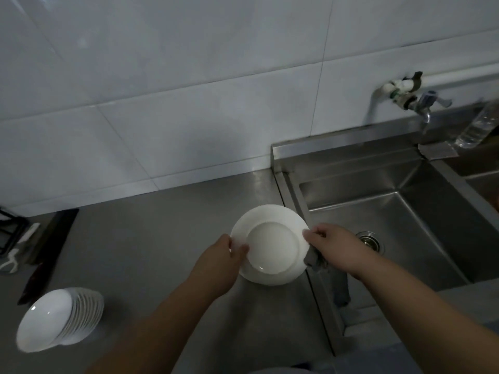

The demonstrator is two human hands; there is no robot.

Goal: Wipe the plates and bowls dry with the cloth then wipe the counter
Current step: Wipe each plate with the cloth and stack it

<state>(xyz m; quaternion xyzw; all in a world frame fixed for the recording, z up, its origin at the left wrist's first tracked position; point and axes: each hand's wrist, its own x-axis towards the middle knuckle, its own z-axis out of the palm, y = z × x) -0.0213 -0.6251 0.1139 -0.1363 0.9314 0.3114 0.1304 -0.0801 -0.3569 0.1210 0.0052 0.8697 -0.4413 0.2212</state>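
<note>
We see one white plate held above tabletop beside sink: left hand grips its left rim, right hand pinches right rim, clutching one grey cloth. One bowl stack lower left, count unclear.

A white plate is held tilted above the steel bench, near its right edge by the sink, gripped at both rims. A grey cloth hangs bunched behind its right rim. A stack of white bowls lies tipped sideways near the bench's front left.
</note>
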